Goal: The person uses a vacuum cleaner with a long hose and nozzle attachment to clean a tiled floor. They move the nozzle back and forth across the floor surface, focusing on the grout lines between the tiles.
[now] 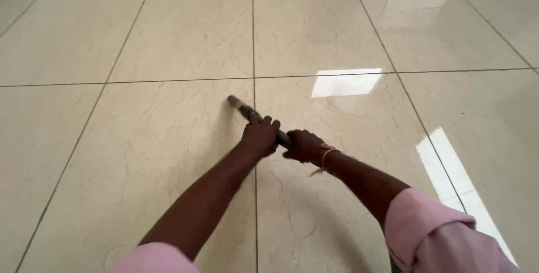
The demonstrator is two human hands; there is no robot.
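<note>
We note glossy cream marble-look floor tiles (pixel 168 138) with thin grout lines. Our left hand (pixel 260 136) and right hand (pixel 304 147) are both clenched around a dark cylindrical handle (pixel 242 108).

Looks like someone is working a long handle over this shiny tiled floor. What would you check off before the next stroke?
1. Left hand closed around the dark handle: ok.
2. Right hand gripping the handle just behind the left: ok.
3. Pink sleeves pushed back from the wrists: ok.
4. Thread wristband hanging free of the handle: ok.
5. Tiled floor ahead free of obstacles: ok in the part shown.
6. Working end of the handle: cannot tell, out of view.
</note>
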